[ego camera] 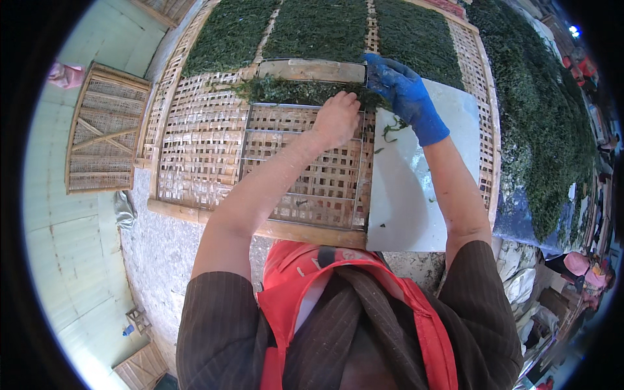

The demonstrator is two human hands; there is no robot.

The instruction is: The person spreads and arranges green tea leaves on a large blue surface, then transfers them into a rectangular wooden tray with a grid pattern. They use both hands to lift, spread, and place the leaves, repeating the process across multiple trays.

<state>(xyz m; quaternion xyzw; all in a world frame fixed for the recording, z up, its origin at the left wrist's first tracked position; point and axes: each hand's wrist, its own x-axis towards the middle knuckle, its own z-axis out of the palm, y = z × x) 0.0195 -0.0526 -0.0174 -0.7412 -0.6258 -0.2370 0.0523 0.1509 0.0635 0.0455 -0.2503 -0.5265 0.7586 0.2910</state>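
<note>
My bare left hand (339, 119) has its fingertips bent down onto a strip of wet green seaweed (292, 91); whether it pinches any is hidden. My right hand (402, 92), in a blue rubber glove, touches the right end of that strip, beside a wooden bar (312, 69). Its fingertips are partly out of sight by the bar's end. The bar lies across the far end of a thin metal wire frame (302, 131). Beneath is a woven bamboo rack (204, 141). A white board (409, 195), with scraps of seaweed on it, lies under my right forearm.
Flat rectangular seaweed sheets (319, 29) cover the rack's far part. A large seaweed heap (541, 126) lies on the right over a blue surface (516, 219). Another bamboo rack (105, 129) leans at the left wall. People are partly visible at the far right.
</note>
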